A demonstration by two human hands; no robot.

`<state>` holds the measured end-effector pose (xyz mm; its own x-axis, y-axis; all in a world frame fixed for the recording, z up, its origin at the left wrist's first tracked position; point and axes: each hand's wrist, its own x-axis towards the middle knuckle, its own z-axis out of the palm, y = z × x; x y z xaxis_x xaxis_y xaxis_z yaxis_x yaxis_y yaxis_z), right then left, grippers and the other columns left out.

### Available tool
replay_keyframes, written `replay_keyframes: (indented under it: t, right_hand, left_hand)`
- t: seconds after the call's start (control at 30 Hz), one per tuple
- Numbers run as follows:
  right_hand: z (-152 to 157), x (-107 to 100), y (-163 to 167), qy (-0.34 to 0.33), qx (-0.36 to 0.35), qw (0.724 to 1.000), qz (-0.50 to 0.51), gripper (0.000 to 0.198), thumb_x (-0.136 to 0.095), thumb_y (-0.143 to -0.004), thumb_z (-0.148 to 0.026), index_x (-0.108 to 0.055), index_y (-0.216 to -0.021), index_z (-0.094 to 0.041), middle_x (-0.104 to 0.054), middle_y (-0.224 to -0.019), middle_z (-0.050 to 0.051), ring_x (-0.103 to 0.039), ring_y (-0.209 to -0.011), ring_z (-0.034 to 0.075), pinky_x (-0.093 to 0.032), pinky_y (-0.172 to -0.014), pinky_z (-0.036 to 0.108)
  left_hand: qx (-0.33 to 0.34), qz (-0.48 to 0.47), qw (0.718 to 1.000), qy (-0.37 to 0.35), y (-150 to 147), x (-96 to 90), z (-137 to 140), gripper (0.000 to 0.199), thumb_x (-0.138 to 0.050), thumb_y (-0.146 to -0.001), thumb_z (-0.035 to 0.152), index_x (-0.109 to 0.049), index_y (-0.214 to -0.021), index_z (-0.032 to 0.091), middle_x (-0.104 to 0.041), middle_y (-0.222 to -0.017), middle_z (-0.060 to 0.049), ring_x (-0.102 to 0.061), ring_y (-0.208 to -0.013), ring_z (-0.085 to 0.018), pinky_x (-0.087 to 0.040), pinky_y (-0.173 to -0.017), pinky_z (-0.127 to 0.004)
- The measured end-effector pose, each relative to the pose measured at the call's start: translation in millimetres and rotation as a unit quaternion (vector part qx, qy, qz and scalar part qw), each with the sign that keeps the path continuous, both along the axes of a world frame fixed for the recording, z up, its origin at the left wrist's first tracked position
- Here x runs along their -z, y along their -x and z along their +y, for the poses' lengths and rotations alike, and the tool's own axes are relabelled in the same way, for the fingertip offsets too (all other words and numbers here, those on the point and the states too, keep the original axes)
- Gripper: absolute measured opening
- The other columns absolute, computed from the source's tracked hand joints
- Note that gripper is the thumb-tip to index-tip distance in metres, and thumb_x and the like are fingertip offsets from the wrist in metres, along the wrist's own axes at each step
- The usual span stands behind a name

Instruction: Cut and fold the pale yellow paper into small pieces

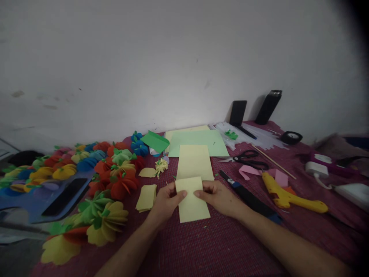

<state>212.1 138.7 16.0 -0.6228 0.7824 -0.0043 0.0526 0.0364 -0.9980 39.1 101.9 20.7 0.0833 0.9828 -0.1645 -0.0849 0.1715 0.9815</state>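
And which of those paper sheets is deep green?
The back-left sheet beside the blue ornaments; the wide sheet is paler mint, and the held paper is pale yellow.

L grip (166,199), R grip (221,197) pinch ylw paper (192,206).

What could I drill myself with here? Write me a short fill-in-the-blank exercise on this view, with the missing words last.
Of the left hand and the right hand, ____ hold a pale yellow sheet.
The glue gun is coloured ____.
The scissors have ____ handles.
The stack of small papers lies to the ____ of that sheet.

Missing words: both; yellow; black; left.
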Motion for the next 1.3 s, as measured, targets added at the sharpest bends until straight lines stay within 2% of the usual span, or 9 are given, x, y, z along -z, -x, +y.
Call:
replay_keyframes:
  t: [0.13, 0.3, 0.53, 0.7, 0.83, 0.97, 1.17, 1.3]
  right_hand:
    - [1, -1, -2, -0.022, 0.029, 0.999, -0.021, 0.026, -0.047, -0.076, -0.035, -0.059, -0.087, -0.016, -0.061, -0.078, 0.001, -0.055, -0.071, 0.015, -0.043, -0.063, 0.027]
    - [3, -7, -6, -0.054, 0.033, 0.998, -0.017, 0.022, -0.047, -0.075, -0.026, -0.062, -0.089, -0.019, -0.064, -0.086, 0.001, -0.056, -0.076, 0.014, -0.043, -0.068, 0.027]
    - [2, -12, -8, -0.22, 0.023, 0.974, -0.036, 0.033, -0.038, -0.075, -0.007, -0.065, -0.087, -0.022, -0.061, -0.085, 0.002, -0.055, -0.077, 0.011, -0.042, -0.067, 0.024]
    - [4, -10, -8, -0.273, 0.016, 0.961, -0.048, 0.041, -0.035, -0.072, -0.001, -0.064, -0.09, -0.023, -0.058, -0.085, 0.002, -0.054, -0.076, 0.011, -0.042, -0.066, 0.024]
    - [4, -9, -9, -0.296, 0.012, 0.954, -0.054, 0.045, -0.034, -0.068, 0.003, -0.064, -0.088, -0.024, -0.058, -0.09, 0.001, -0.053, -0.079, 0.011, -0.042, -0.07, 0.025]
    - [3, -11, -9, -0.303, 0.011, 0.951, -0.059, 0.047, -0.033, -0.066, 0.004, -0.064, -0.087, -0.024, -0.058, -0.089, 0.001, -0.054, -0.078, 0.011, -0.042, -0.069, 0.025]
    - [2, -9, -9, -0.302, -0.005, 0.95, -0.073, 0.046, -0.034, -0.063, 0.005, -0.065, -0.082, -0.023, -0.057, -0.09, 0.002, -0.054, -0.076, 0.01, -0.042, -0.066, 0.024]
    - [2, -10, -8, -0.277, -0.007, 0.959, -0.063, 0.041, -0.035, -0.065, 0.002, -0.065, -0.081, -0.022, -0.057, -0.092, 0.002, -0.053, -0.08, 0.012, -0.041, -0.071, 0.025]
  left_hand:
    - [0.048, 0.016, 0.999, 0.006, 0, 0.6, -2, 0.03, -0.06, -0.067, 0.032, -0.063, -0.089, 0.012, -0.065, -0.073, -0.002, -0.057, -0.065, -0.015, -0.043, -0.061, -0.025]
    - [0.036, -0.034, 0.999, 0.003, 0, -1.9, -4, 0.028, -0.059, -0.068, 0.028, -0.064, -0.091, 0.013, -0.066, -0.079, -0.004, -0.057, -0.073, -0.016, -0.043, -0.067, -0.026]
    - [0.0, -0.128, 0.988, 0.084, 1, -3.9, -4, 0.034, -0.055, -0.07, 0.03, -0.058, -0.1, 0.012, -0.064, -0.084, -0.011, -0.059, -0.072, -0.019, -0.046, -0.061, -0.03]
    - [0.014, -0.12, 0.988, 0.099, 2, -6.6, -5, 0.041, -0.044, -0.076, 0.042, -0.05, -0.108, 0.016, -0.061, -0.087, -0.01, -0.059, -0.07, -0.02, -0.049, -0.053, -0.031]
    - [0.015, -0.093, 0.991, 0.089, 0, -6.3, -7, 0.036, -0.054, -0.073, 0.035, -0.05, -0.104, 0.019, -0.058, -0.087, -0.008, -0.058, -0.074, -0.019, -0.051, -0.051, -0.03]
    - [0.02, -0.087, 0.992, 0.089, -1, -3.3, -6, 0.03, -0.054, -0.073, 0.033, -0.053, -0.098, 0.015, -0.058, -0.085, -0.008, -0.057, -0.073, -0.018, -0.051, -0.052, -0.029]
    - [0.027, -0.075, 0.993, 0.091, -1, 0.9, -6, 0.027, -0.056, -0.072, 0.034, -0.058, -0.085, 0.011, -0.06, -0.079, -0.008, -0.056, -0.07, -0.016, -0.051, -0.054, -0.027]
    - [0.038, -0.068, 0.994, 0.083, 0, 1.2, -6, 0.028, -0.058, -0.071, 0.032, -0.06, -0.087, 0.008, -0.061, -0.081, -0.011, -0.058, -0.072, -0.017, -0.051, -0.057, -0.027]
